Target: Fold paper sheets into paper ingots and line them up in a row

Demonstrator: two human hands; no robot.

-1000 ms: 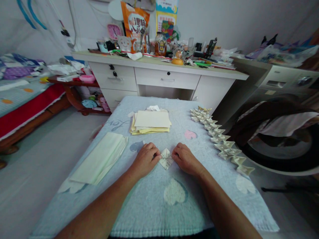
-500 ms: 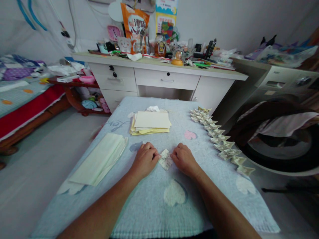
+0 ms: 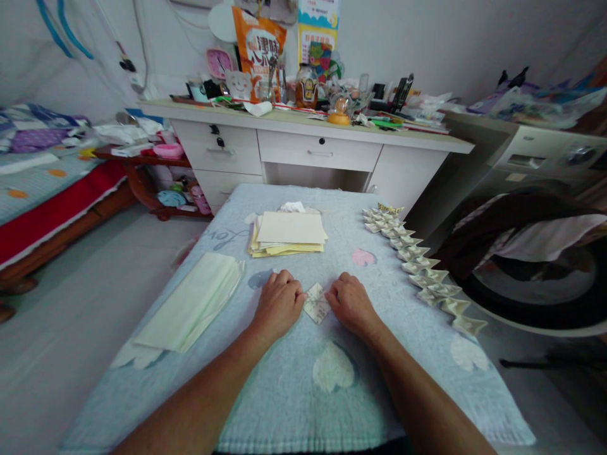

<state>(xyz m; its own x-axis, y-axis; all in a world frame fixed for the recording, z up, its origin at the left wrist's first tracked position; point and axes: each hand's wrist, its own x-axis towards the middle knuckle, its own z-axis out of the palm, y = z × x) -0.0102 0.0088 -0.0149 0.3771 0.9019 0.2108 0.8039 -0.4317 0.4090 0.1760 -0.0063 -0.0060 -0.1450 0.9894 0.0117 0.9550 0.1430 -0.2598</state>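
Head view shows the folded paper square [image 3: 317, 304] lying on the blue cloth [image 3: 279, 392] between left hand [image 3: 281, 303] and right hand [image 3: 351, 304], each pinching a side corner, likely the best hold for something light, crisp and easily torn.

Before you is a heart-printed, pale blue cloth-covered table [image 3: 284, 395], and at the centre of its dial lies a small, diamond-shaped piece of folded off-white paper [image 3: 317, 304] with dark markings. At your 11 o'clock sits an uneven stack of rectangular cream and yellow paper sheets [image 3: 291, 229], with a crumpled white tissue-like wad [image 3: 293, 206] just behind it, while a long, flat sheaf of pale green paper [image 3: 190, 309] slants at 9 o'clock. From 1 to 3 o'clock you have a close-set row of pointed, off-white folded-paper shapes [image 3: 416, 254].
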